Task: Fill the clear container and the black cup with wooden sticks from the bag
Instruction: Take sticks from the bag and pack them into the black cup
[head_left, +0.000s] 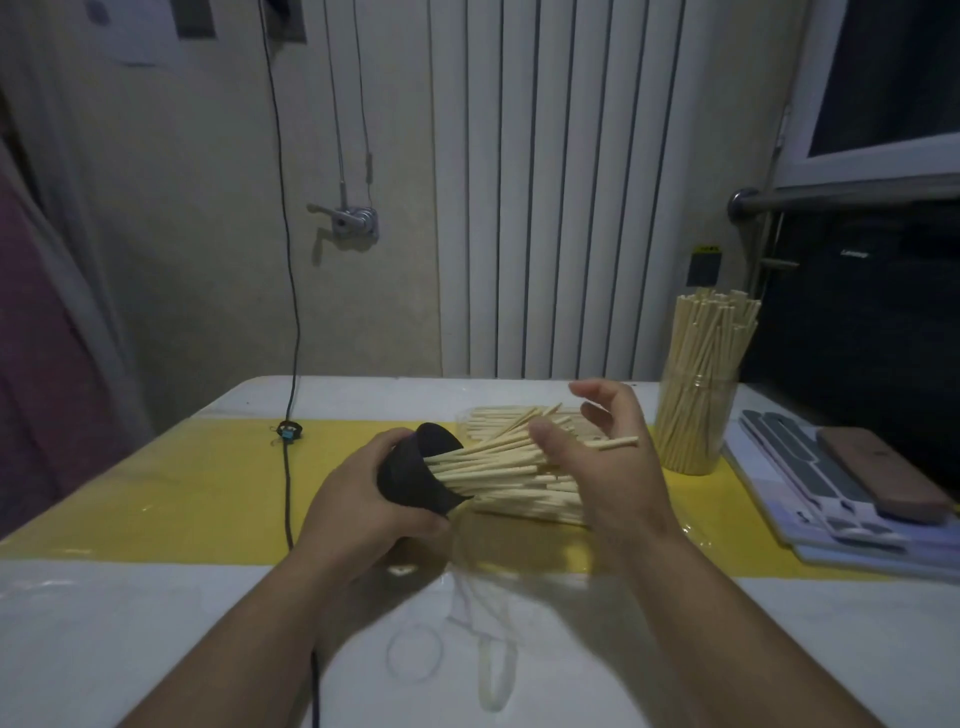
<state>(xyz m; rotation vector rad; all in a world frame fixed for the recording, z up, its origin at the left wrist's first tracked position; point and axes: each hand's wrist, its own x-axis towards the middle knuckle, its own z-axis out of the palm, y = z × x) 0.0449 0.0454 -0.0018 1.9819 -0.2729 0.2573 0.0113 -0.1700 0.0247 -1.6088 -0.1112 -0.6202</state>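
a table (156, 613) under a white cover, with 1 broad yellow strip (182, 493) running from its left edge to its right edge. near the far right corner stands a clear container (693, 421), upright and packed with wooden sticks (706, 332). in the middle, on the yellow strip, lies a clear bag (524, 551) of more sticks, its loop handles (488, 670) trailing toward the near edge. a black cable (286, 483) crosses from the far edge to the near edge, left of the middle, with a small dark fitting (287, 431) on it. at the right edge lies a stack of flat grey-lilac panels (810, 493).
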